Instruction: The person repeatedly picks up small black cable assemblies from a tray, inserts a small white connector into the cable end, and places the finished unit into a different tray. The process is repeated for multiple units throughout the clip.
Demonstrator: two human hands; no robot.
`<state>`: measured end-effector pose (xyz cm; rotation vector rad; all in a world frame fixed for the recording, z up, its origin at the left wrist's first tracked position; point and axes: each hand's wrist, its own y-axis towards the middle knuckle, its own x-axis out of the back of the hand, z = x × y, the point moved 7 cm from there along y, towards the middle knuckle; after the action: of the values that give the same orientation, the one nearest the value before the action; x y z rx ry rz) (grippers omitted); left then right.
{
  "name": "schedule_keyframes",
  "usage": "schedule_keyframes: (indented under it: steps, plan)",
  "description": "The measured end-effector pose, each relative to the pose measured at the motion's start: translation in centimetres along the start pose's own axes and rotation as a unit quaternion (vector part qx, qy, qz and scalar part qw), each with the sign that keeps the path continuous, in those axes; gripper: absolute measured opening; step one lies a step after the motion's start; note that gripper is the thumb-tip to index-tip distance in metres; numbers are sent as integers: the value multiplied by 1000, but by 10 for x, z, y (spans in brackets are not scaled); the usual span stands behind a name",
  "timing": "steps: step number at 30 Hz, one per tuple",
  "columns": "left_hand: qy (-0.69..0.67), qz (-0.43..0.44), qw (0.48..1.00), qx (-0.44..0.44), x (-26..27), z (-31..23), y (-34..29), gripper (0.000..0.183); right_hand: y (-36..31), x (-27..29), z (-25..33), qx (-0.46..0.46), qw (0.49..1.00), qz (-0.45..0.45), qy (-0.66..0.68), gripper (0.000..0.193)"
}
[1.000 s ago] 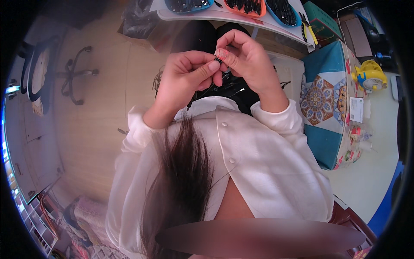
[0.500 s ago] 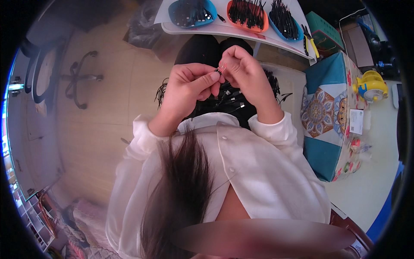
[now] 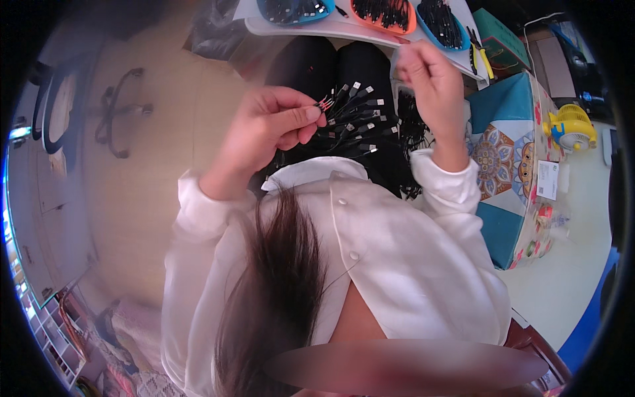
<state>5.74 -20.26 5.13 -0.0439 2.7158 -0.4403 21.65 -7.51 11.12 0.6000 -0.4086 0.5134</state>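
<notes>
My left hand (image 3: 274, 122) pinches the end of a black USB cable between thumb and fingers. Thin wire ends (image 3: 326, 104), some reddish, stick out past its fingertips. On my black-trousered lap lies a bundle of black USB cables (image 3: 357, 119), their metal plugs fanned out beside that hand. My right hand (image 3: 433, 83) is raised apart from the left, close to the near edge of the white table. Its fingers look curled, but the fingertips are smeared by motion, so whether they hold anything cannot be made out.
On the white table (image 3: 317, 30) stand a blue tray (image 3: 324, 14), an orange tray (image 3: 397, 30) and another blue tray (image 3: 456, 45), all with black cables. Yellow-handled pliers (image 3: 485, 59) lie at its right end. A yellow fan (image 3: 573, 129) stands right of a patterned cloth-covered box (image 3: 499, 228).
My hands have parted. The right has moved up and right toward the table; the left has shifted slightly left, still pinching the cable end. More cable plugs now show on my lap.
</notes>
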Motion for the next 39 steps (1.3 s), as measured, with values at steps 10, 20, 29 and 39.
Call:
schedule_keyframes:
  steps: [10,20,29,39]
  plan:
    - [91,69,993,2,-10,-13,-12,15,-33,-28,78,392,910,111,-79,29]
    - [194,91,977,-15,-14,-17,-15,13,-38,-32,79,404,901,139,-74,23]
    - [619,23,647,-445,-56,-34,-51,17,-53,-58,12,-240,870,310,299,10]
    - [442,-27,831,-336,-30,-28,-36,10,-59,-19,76,398,897,43,-189,29]
